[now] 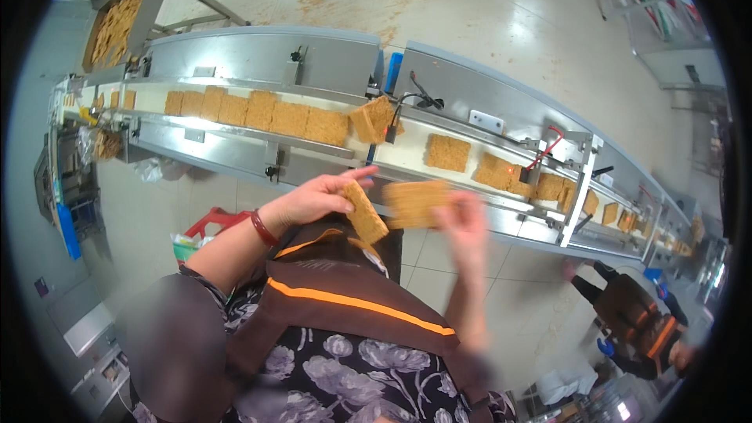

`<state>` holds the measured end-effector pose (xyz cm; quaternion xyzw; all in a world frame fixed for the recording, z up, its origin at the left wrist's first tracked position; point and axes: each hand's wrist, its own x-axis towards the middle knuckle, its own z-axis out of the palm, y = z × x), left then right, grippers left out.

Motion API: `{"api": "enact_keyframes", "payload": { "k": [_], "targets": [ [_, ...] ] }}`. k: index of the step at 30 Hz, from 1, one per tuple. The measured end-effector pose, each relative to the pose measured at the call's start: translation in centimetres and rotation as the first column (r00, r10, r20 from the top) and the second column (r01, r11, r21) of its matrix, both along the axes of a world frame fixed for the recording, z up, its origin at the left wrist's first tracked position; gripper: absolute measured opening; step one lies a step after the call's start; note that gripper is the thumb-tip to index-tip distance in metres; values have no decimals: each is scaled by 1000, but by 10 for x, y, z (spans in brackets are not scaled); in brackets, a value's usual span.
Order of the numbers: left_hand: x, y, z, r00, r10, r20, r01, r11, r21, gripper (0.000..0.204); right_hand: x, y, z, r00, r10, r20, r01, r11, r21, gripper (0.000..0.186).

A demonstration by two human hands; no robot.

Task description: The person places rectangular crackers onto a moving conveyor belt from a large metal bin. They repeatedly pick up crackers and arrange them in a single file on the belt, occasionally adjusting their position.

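Observation:
My left hand (317, 197) grips a golden-brown, rough-textured block (363, 211) that looks like a dried noodle cake, thumb on its near side, tilted in front of my apron. Beside it, my right hand (464, 218) is blurred by motion and holds a second noodle cake (415, 202), also smeared. Both are at the near side of a conveyor belt (406, 158). On the belt's left part lies a row of several noodle cakes (258, 110). One or more tilted cakes (374, 119) rest at the gap between belt sections; a single cake (448, 153) lies flat just right of it.
Metal side rails (258, 135) border the belt. A sensor with a cable (390, 133) and a white frame (581, 188) stand over it. A bin of golden pieces (121, 23) is at far left, a red stool (213, 223) near left. Another person (638, 317) works at right.

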<state>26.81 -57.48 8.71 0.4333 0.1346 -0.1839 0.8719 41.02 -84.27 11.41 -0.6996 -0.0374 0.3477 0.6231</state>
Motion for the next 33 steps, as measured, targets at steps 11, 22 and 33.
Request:
{"api": "enact_keyframes", "payload": {
  "k": [11, 22, 33],
  "targets": [
    [-62, 115, -27, 984, 46, -173, -40, 999, 37, 39, 26, 115, -115, 853, 226, 471, 57, 856, -514, 54],
    [-49, 159, -33, 991, -13, -130, 29, 992, 120, 53, 103, 4, -95, 367, 573, 733, 442, 586, -680, 39],
    [-40, 98, -32, 948, 45, -316, -98, 983, -157, 39, 51, 49, -98, 592, 543, 596, 357, 485, -798, 45]
  ]
}}
